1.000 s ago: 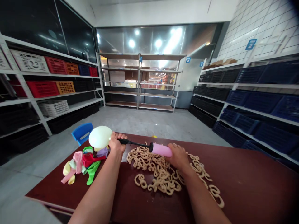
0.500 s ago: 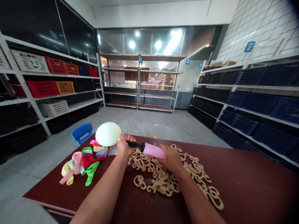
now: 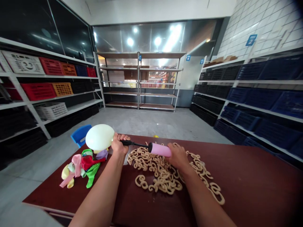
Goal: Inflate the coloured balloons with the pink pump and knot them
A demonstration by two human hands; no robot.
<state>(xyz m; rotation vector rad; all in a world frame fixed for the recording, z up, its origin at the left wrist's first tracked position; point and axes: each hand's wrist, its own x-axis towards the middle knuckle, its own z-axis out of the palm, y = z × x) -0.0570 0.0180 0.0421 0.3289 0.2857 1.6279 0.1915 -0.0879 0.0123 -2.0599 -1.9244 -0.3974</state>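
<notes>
A pale, inflated balloon [image 3: 99, 137] sticks out to the left of my left hand [image 3: 120, 144]. That hand is closed around the balloon's neck and the black end of a hand balloon pump [image 3: 160, 149]. My right hand [image 3: 178, 155] wraps round the far end of the pump's pink barrel. Between the hands a thin black rod shows, drawn out of the barrel. Below the pump, tan curly pieces [image 3: 165, 184] lie scattered on the dark red table [image 3: 248, 179]. Left of my left forearm is a pile of limp, coloured balloons [image 3: 87, 162].
A blue chair [image 3: 80, 135] stands beyond the table's far left edge. Shelves with red, orange and white crates [image 3: 39, 91] line the left side, and dark blue crates [image 3: 265, 101] fill the right. A metal rack [image 3: 138, 80] stands at the back.
My hands have moved apart, the left one leftward with the balloon and the right one slightly to the right. More of the pump's black rod shows between them.
</notes>
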